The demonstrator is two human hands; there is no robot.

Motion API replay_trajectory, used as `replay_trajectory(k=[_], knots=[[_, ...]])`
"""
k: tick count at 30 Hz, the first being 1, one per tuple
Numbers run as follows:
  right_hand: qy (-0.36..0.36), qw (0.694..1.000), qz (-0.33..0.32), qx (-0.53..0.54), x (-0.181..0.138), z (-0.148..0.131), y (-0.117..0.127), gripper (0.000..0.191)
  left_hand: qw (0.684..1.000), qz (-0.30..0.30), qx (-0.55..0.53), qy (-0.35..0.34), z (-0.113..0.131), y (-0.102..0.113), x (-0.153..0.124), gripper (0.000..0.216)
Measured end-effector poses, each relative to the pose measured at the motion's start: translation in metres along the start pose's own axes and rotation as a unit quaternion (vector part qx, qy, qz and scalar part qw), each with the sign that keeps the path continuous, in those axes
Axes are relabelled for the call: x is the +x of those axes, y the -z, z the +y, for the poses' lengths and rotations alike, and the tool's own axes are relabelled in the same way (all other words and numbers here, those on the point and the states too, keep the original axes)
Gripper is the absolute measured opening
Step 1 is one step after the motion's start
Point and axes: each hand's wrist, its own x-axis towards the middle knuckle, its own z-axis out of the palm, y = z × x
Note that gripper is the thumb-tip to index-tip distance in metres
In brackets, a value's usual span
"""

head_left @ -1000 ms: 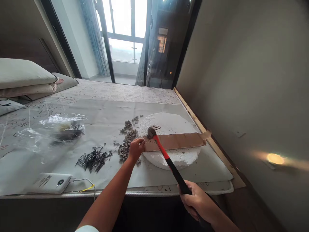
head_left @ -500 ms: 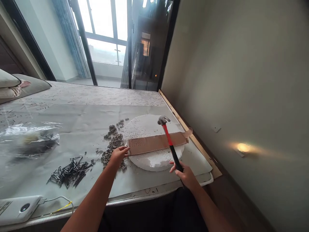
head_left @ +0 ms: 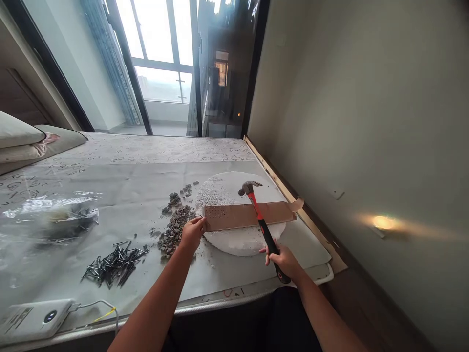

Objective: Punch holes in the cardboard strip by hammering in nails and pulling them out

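My right hand (head_left: 284, 260) grips the black end of a red-and-black hammer (head_left: 258, 217), whose steel head is raised above a brown wooden strip (head_left: 238, 216). The strip lies across a round white foam slab (head_left: 234, 215) on the sheet-covered surface. My left hand (head_left: 192, 232) is closed on the strip's left end, where many small dots mark the wood. A heap of grey gravel (head_left: 176, 230) lies just left of that hand.
A pile of dark nails (head_left: 113, 261) lies at front left, a clear plastic bag (head_left: 47, 220) with more behind it. A white power bank (head_left: 31, 318) with a cable sits at the front edge. Pillows (head_left: 22, 139) are far left; a wall runs along the right.
The hammer head has swung from the strip's left end over to its middle and lifted. My right hand slid forward along the handle. My left hand stays on the strip's end.
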Motion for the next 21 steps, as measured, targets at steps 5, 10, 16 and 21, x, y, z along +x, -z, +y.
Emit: replay_trajectory(k=[5,10,16,21], knots=[[0.056,0.996,-0.027,-0.060,0.005,-0.010,-0.008,0.013,0.993,0.017,0.091,-0.070,-0.015,-0.009,0.018,0.035],[0.088,0.994,-0.028,-0.060,0.003,-0.022,-0.020,0.014,0.966,0.045,0.219,-0.129,-0.012,-0.011,0.040,0.033],[0.056,0.998,-0.031,-0.020,-0.006,-0.031,-0.029,0.011,0.909,0.055,0.382,-0.157,-0.001,-0.007,0.042,0.024],[-0.008,0.999,-0.046,0.026,-0.014,-0.033,-0.031,0.009,0.914,0.033,0.368,-0.166,0.001,-0.001,0.037,0.024]])
